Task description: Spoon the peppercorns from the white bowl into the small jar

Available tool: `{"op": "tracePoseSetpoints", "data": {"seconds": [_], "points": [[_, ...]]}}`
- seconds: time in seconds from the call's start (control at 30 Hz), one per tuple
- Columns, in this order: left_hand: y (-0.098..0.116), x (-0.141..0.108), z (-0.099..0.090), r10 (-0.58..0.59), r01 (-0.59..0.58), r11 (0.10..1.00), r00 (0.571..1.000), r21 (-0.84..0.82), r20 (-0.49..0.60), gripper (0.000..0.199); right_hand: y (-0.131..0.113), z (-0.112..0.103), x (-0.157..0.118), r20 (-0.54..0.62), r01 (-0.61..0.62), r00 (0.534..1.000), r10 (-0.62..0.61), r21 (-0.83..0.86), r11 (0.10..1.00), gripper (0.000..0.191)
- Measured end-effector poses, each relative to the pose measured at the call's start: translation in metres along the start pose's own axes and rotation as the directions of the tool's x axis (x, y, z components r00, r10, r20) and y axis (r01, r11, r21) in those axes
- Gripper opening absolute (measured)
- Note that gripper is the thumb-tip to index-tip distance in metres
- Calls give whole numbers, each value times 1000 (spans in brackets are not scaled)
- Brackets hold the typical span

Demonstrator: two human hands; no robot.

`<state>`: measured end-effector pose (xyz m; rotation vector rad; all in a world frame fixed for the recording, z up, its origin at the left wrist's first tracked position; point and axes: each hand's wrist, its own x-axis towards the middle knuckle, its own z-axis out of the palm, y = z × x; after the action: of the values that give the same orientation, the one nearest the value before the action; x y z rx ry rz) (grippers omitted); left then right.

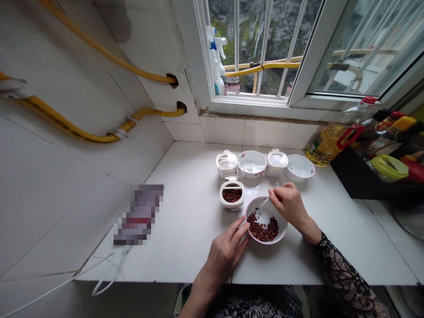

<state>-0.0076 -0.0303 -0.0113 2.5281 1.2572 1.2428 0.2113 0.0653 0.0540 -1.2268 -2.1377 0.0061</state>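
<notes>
A white bowl (282,227) with a thin pink rim stands near the front of the counter, with dark red dried pieces (263,230) spread over its lower part. My left hand (227,247) rests its fingers against the bowl's left rim, fingers stretched out. Above the bowl's upper right rim, my right hand (290,205) pinches a small white spoon (264,203), its tip inside the bowl by the pieces. Just left of the bowl is a white jar (232,204) with its clear lid raised, holding similar dark red pieces.
Behind are two white bowls (251,164) (300,168) and two lidded jars (226,164) (277,163). An oil bottle (326,143) and a black box (353,176) of condiments stand right. A blurred object (141,216) and a white cable (112,278) lie left.
</notes>
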Motion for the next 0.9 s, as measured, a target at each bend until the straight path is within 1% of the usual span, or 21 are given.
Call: {"op": "tracePoseSetpoints", "data": {"seconds": [0.1, 0.17, 0.3, 0.4, 0.5, 0.7, 0.8, 0.9], "points": [[0, 0, 0, -5, 5, 1000, 1000, -5, 0, 34, -7, 3, -1, 35, 71, 997, -71, 6, 997, 43], [1, 0, 0, -12, 12, 1000, 1000, -10, 9, 35, -10, 5, -2, 60, 66, 996, -70, 65, 996, 44], [1, 0, -1, -8, 9, 1000, 1000, -7, 12, 34, -11, 7, -3, 64, -31, 998, 19, 176, 984, 46], [0, -1, -1, 1, -1, 1000, 1000, 0, 4, 33, -7, 4, -2, 64, -114, 993, 103, 210, 971, 46], [-1, -1, 0, 5, -5, 1000, 1000, 4, 6, 33, -6, 1, -2, 89, -189, 981, 173, 242, 952, 47], [0, 1, -1, 1, -1, 1000, 1000, -8, 10, 33, -6, -3, 0, 112, -270, 963, 247, 293, 917, 48], [0, 1, -1, -2, 3, 1000, 1000, -13, 16, 33, -6, -3, 0, 154, -345, 938, 310, 364, 865, 48], [0, 0, 0, 1, -1, 1000, 1000, 0, 8, 31, -4, -3, 0, 206, -423, 906, 369, 460, 781, 50]]}}
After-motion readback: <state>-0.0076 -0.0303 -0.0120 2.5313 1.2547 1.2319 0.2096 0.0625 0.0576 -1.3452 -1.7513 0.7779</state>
